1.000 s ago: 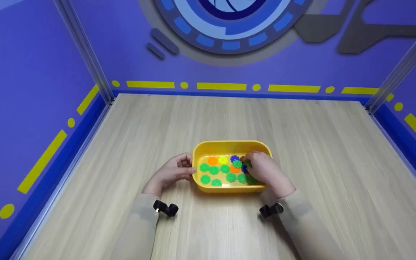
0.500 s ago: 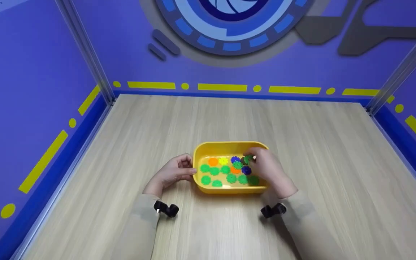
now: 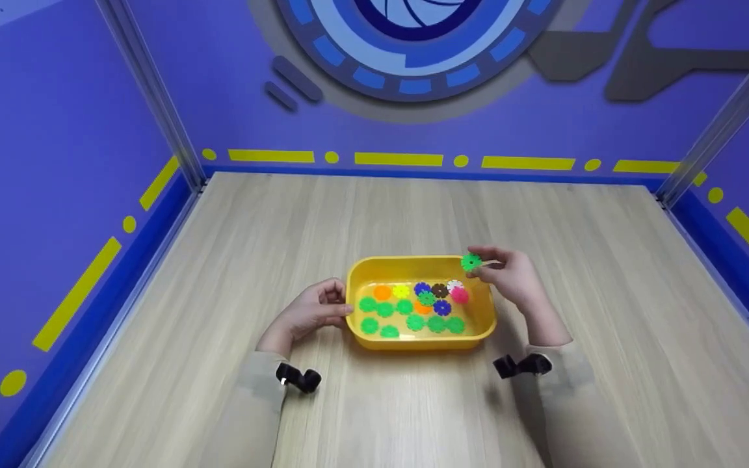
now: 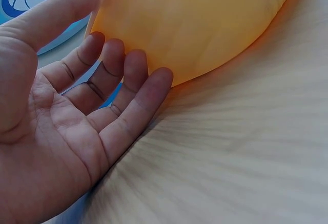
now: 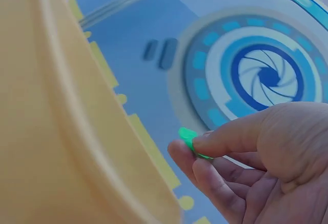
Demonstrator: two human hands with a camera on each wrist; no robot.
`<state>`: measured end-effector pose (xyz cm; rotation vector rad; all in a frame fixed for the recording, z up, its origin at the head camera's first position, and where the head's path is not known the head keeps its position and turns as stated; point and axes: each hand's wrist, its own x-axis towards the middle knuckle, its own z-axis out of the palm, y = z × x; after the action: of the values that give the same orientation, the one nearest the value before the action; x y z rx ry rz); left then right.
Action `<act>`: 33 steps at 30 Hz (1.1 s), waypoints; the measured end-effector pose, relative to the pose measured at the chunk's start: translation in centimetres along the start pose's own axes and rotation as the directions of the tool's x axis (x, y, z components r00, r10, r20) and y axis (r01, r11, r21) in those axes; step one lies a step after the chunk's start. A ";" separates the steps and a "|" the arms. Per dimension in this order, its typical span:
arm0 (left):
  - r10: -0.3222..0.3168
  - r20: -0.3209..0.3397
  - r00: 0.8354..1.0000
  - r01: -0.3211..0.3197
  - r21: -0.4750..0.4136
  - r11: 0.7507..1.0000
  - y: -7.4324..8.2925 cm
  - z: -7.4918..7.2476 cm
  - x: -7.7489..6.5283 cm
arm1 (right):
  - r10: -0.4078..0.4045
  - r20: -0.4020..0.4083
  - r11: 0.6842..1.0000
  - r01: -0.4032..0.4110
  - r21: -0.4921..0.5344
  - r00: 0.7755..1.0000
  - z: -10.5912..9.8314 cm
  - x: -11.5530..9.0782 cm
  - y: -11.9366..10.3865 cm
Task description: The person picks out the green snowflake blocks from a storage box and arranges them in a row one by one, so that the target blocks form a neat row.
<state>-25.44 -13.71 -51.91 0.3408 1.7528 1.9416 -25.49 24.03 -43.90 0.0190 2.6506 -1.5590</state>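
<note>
A yellow plastic tub stands on the table with several notched plastic discs lying inside. My left hand grips its left end, thumb at the rim and fingertips against the outer wall. Over the tub's back right corner, my right hand pinches a bright green notched disc between thumb and fingers. In the right wrist view the same green disc shows nearly edge-on. Below it in the tub lie a pink disc, a white disc and a brown disc.
Most discs in the tub are green, such as one green disc near the front right. An orange disc and a yellow disc lie at the back left. Blue printed panels border the wooden table.
My right hand has lifted the green disc up out of the tub toward the back right, uncovering the pink and white discs. My left hand keeps its hold on the tub.
</note>
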 end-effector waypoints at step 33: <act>-0.002 -0.006 1.000 0.002 0.005 1.000 0.0 0.0 0.0 | 0.160 -0.079 0.974 -0.144 0.172 0.984 -1.7 2.2 6.9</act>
<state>-25.45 -13.69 -51.92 0.3356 1.7609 1.9395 -27.48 28.79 -49.20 0.3031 2.5075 -1.7612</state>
